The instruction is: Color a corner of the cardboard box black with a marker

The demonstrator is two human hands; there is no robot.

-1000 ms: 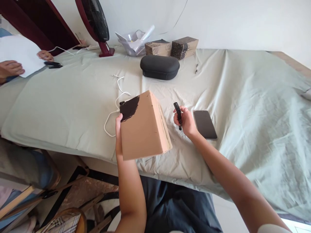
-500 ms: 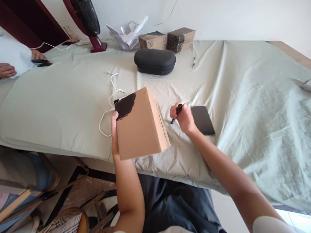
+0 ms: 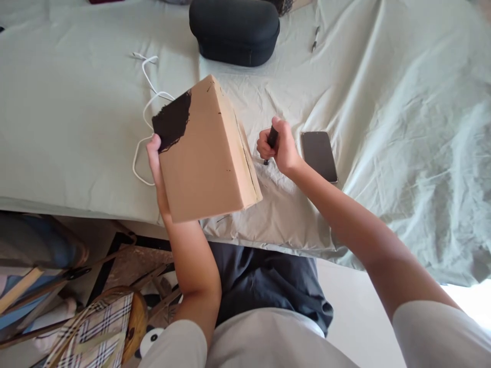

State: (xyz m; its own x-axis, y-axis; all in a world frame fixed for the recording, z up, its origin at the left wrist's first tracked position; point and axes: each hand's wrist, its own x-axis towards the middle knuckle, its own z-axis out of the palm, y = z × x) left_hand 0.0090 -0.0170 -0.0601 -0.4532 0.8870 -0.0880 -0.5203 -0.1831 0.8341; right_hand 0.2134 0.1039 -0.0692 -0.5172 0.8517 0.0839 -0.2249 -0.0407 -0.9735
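My left hand (image 3: 154, 153) grips a brown cardboard box (image 3: 203, 163) along its left edge, thumb on the near face and the other fingers hidden behind. The box is held tilted above the cloth-covered table. Solid black ink with ragged edges fills its upper left corner, and a few small dark marks dot the rest. Right of the box, my right hand (image 3: 280, 144) is closed in a fist around a black marker (image 3: 272, 137). The marker's lower end points down, apart from the box. A dark smartphone (image 3: 319, 156) lies just right of that hand.
A black hard case (image 3: 235, 33) stands at the back of the table, with a pen (image 3: 315, 39) to its right. A white cable (image 3: 144, 110) curls left of the box. Below the table's left edge is a wooden stool (image 3: 138, 317) with plaid cloth.
My view has tilted downward, so the fan, basket and other person's hands have left the picture. Both hands keep their holds on the box and marker; the marker stands slightly differently in the fist.
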